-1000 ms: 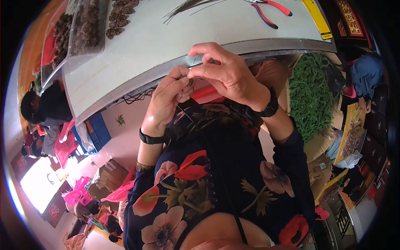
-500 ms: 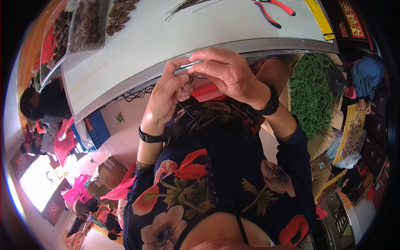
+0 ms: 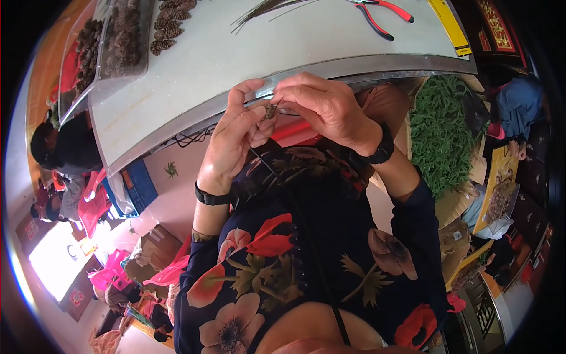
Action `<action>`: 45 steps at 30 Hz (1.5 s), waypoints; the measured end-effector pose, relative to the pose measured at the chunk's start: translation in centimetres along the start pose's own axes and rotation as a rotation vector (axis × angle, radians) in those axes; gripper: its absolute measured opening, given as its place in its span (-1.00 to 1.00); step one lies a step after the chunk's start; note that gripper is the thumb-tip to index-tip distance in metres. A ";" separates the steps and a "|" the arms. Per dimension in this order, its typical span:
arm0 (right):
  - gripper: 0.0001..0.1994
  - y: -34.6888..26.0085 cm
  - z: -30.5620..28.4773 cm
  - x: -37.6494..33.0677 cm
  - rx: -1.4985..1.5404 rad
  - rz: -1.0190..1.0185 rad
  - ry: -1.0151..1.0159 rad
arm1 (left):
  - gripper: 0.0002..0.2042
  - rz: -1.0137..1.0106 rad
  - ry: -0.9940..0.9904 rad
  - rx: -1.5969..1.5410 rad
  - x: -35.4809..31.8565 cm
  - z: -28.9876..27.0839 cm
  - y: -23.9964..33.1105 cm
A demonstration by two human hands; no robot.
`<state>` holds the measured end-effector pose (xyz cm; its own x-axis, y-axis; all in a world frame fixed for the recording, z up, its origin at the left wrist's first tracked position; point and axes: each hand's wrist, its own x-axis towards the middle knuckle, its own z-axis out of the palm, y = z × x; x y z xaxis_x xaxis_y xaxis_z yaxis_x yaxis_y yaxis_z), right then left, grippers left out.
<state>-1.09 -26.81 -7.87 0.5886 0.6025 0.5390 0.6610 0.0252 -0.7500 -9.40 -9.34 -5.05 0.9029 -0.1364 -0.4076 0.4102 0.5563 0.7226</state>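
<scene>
My left hand pinches a small brown pine cone between thumb and fingers, just off the near edge of the table. Its index finger is raised away from the cone. Close against the cone's right side, the fingers of my right hand are drawn together. What they grip is too small and hidden to make out. Beyond the hands, a bundle of thin dark wires lies at the table's far side, with red-handled pliers to its right.
Several pine cones lie in a row at the far left, beside a clear plastic tray of more cones. A yellow strip is at the right. Green artificial foliage fills a carton by my right arm. Other people work nearby.
My left index finger has lifted away from the right fingers, and the pine cone shows more. The right hand has shifted slightly down and right.
</scene>
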 end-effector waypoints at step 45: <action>-0.81 -0.8 1.9 -1.5 -0.039 0.117 0.062 | -0.68 0.070 0.194 0.144 0.2 0.3 -1.2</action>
<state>-3.41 -26.22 -8.85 0.6896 0.5489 0.4724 0.6032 -0.0745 -0.7941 -9.62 -10.28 -5.84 0.8938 0.0662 -0.4435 0.3742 0.4347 0.8191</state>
